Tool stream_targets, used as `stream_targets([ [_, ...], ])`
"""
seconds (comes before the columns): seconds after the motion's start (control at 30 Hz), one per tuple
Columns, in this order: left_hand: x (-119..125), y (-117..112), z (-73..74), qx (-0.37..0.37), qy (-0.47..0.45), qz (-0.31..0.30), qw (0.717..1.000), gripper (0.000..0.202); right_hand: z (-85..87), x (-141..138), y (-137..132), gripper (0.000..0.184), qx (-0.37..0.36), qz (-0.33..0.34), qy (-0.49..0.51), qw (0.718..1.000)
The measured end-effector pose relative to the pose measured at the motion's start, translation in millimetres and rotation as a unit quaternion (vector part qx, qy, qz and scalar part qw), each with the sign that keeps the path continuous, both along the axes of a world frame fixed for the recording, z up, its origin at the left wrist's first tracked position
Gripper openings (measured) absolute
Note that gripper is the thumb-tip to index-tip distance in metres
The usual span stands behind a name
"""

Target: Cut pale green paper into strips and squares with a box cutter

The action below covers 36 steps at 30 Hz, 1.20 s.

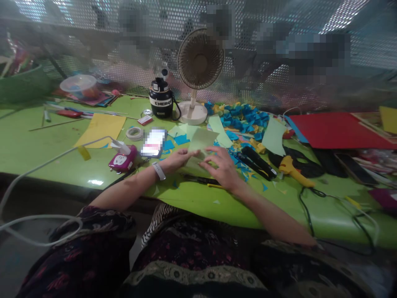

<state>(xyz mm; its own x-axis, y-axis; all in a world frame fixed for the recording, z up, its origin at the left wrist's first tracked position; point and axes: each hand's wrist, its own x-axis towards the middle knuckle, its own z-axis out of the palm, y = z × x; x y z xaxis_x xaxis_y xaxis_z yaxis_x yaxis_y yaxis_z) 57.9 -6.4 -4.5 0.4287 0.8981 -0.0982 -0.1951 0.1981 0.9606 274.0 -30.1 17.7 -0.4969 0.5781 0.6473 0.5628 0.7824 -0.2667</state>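
Paper [203, 137], thin, pale green, touches the left hand [177, 161].

Pale-green paper [203, 138] (brighter green table [56, 165])

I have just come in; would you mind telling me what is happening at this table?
At a bright green table, a person's left hand pinches a pale green sheet of paper. The right hand has its fingertips at the sheet too, though how firmly they grip is unclear. A heap of blue and yellow paper pieces lies beyond, and a yellow glue gun lies to the right.
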Motion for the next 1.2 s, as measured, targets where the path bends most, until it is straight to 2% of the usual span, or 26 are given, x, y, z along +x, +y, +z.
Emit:
stream_targets([
  [0.1,1.7,-4.4,3.1,-0.044,-0.048,-0.059,0.996,0.053,-5.5,0.8,4.7,0.023,-0.006,-0.040,0.040,0.998],
  [0.17,1.6,-6.4,4.7,-0.029,-0.052,-0.093,0.994,0.051,-8.4,1.5,6.6,0.024,-0.018,-0.051,0.055,0.997],
  [0.23,1.4,-7.4,4.8,-0.013,-0.043,-0.102,0.994,0.050,-9.9,1.6,7.2,0.025,-0.039,-0.057,0.076,0.995],
  [0.33,2.0,-7.5,3.1,-0.011,-0.049,-0.078,0.996,0.050,-10.2,0.4,7.1,0.033,-0.095,-0.070,0.152,0.981],
  [0.47,4.1,-7.0,2.2,0.005,-0.071,-0.056,0.996,0.055,-9.6,-1.5,6.4,0.055,-0.247,-0.087,0.276,0.925],
  [0.53,5.2,-7.0,2.3,0.021,-0.073,-0.052,0.996,0.057,-8.4,-2.3,5.7,0.055,-0.338,-0.074,0.290,0.892],
  [0.6,5.9,-7.2,1.9,0.036,-0.061,-0.046,0.996,0.054,-6.6,-3.0,4.9,0.051,-0.388,-0.054,0.286,0.874],
  [0.7,6.1,-7.5,1.0,0.048,-0.027,-0.049,0.997,0.047,-4.2,-3.6,4.9,0.047,-0.383,-0.053,0.311,0.868],
  [0.87,6.1,-8.9,1.7,0.073,-0.015,-0.026,0.997,0.053,-4.3,-3.2,5.2,0.063,-0.410,-0.073,0.361,0.835],
  [0.93,6.6,-10.0,3.1,0.090,-0.017,-0.019,0.996,0.053,-4.4,-3.6,3.6,0.062,-0.428,-0.065,0.349,0.831],
  [1.1,8.1,-11.9,6.4,0.105,-0.015,-0.029,0.994,0.049,-1.7,-4.1,0.8,0.051,-0.406,-0.052,0.332,0.850],
  [1.2,6.1,-8.5,4.9,0.109,-0.011,0.008,0.994,0.051,0.4,-2.2,2.5,0.054,-0.383,-0.059,0.314,0.867],
])
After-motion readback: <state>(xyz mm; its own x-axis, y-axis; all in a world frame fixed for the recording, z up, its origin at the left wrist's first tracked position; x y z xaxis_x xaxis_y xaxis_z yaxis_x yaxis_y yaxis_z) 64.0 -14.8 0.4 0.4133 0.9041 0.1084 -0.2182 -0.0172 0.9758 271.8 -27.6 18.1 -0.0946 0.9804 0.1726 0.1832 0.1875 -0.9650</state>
